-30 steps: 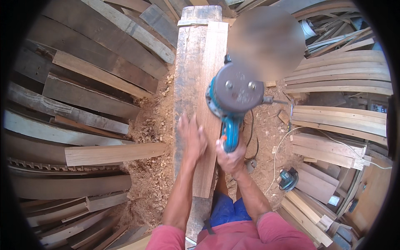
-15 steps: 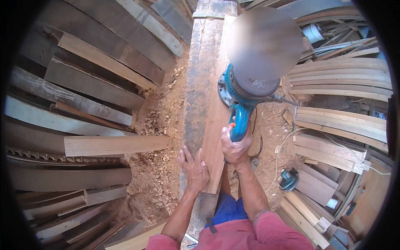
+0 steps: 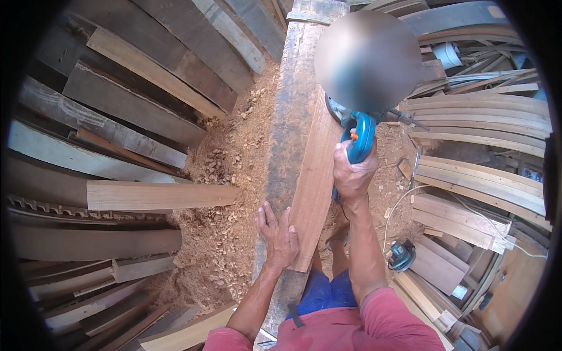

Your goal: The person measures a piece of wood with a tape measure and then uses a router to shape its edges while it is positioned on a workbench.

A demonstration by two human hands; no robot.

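Note:
My right hand (image 3: 355, 175) is wrapped around the rear handle of a teal circular saw (image 3: 364, 140), which has an orange button by the grip. The saw stands at the right side of a reddish-brown board (image 3: 314, 175); a round blur hides most of its body. Lengthwise along a worn, thick wooden bench (image 3: 281, 134) lies the board, its near end close to my body. My left hand (image 3: 277, 237) rests flat with fingers spread, across the board's left edge near that end, and holds nothing.
Wood shavings (image 3: 228, 158) cover the floor. Planks (image 3: 146, 70) are stacked on the left, one light plank (image 3: 164, 195) jutting toward the bench. Curved timbers (image 3: 480, 117) are piled right. A second teal power tool (image 3: 402, 255) lies by a pale cord (image 3: 393, 212). A white bucket (image 3: 448, 55) stands farther back.
My right hand has pushed the saw forward along the board, away from my body, and its arm is more stretched out. My left hand stays on the board. The view has shifted slightly.

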